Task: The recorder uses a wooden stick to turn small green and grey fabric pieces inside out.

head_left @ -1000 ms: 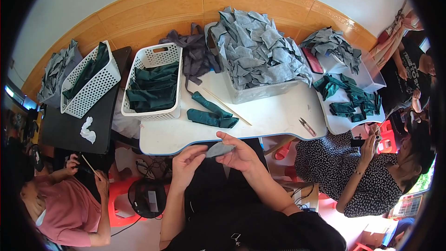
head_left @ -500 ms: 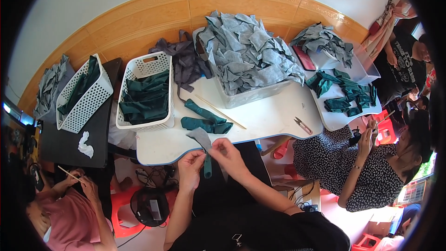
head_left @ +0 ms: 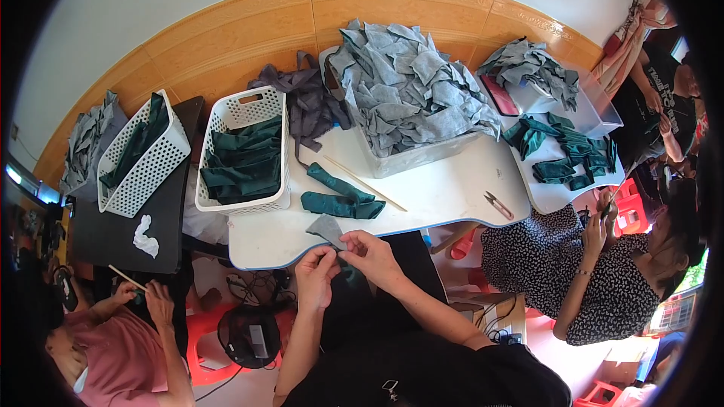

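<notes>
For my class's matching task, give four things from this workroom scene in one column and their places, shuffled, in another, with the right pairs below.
Things
1. grey fabric piece
2. thread snips
3. crumpled white tissue
4. thin wooden stick

Places
A. on the black table
B. near the right end of the white table
C. between the green fabric tubes and the grey tub
D. at the fingertips of the left hand and right hand

Pairs: 1-D, 2-B, 3-A, 4-C

- My left grip (head_left: 317, 277) and right grip (head_left: 371, 260) pinch a cloth (head_left: 326, 229), its grey end over the bench (head_left: 460, 203).
- Beyond lie green rolls (head_left: 343, 202) and a stick (head_left: 367, 183); snips (head_left: 498, 206) lie right.
- Basket (head_left: 256, 203), left, holds green folds (head_left: 241, 162).
- Tub (head_left: 426, 155), farther back, is heaped with grey pieces (head_left: 415, 90).
</notes>
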`<state>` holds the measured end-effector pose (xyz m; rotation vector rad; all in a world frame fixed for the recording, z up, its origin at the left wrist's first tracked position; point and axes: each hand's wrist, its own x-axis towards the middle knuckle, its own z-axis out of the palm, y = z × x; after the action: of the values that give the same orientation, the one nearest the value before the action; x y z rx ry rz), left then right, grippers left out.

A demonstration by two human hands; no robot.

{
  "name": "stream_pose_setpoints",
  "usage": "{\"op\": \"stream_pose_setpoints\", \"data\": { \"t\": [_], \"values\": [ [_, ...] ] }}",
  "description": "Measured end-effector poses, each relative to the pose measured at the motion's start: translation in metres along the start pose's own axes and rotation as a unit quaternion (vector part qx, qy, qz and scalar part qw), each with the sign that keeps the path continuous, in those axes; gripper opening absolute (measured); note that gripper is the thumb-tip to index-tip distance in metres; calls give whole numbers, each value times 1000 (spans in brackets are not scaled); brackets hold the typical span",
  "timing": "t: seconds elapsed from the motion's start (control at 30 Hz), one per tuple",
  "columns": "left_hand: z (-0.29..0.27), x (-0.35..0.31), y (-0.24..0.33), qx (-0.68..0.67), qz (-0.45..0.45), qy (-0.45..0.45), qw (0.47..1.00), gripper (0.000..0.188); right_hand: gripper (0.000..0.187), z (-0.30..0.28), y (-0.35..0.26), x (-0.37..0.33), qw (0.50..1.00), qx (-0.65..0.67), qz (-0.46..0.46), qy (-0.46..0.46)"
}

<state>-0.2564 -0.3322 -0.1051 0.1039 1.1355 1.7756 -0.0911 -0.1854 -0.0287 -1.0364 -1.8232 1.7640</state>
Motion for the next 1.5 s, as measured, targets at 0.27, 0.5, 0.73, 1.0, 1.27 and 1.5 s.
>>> {"op": "stream_pose_setpoints", "data": {
  "t": [0.27, 0.5, 0.73, 1.0, 1.27, 1.5],
  "values": [
    [11, -21, 12, 156, 55, 15, 986, 11, 34, 23, 17, -8, 946, -206, -241, 63],
    [13, -40, -10, 121, 66, 6, 990, 17, 27, 37, 53, -19, 972, -138, -175, 79],
    [-7, -29, 14, -101, -120, 15, 988, 21, 26, 43, 56, -27, 993, -65, -83, 48],
    [28, -42, -3, -11, -112, -31, 993, 23, 32, 48, 48, -25, 994, -21, -71, 78],
    [24, -36, 10, -16, -143, -59, 988, 36, 37, 41, 54, -17, 988, -23, -129, 84],
    [38, -33, 1, 48, -65, -27, 996, 30, 35, 37, 48, -19, 990, -4, -110, 93]
  ]
}}
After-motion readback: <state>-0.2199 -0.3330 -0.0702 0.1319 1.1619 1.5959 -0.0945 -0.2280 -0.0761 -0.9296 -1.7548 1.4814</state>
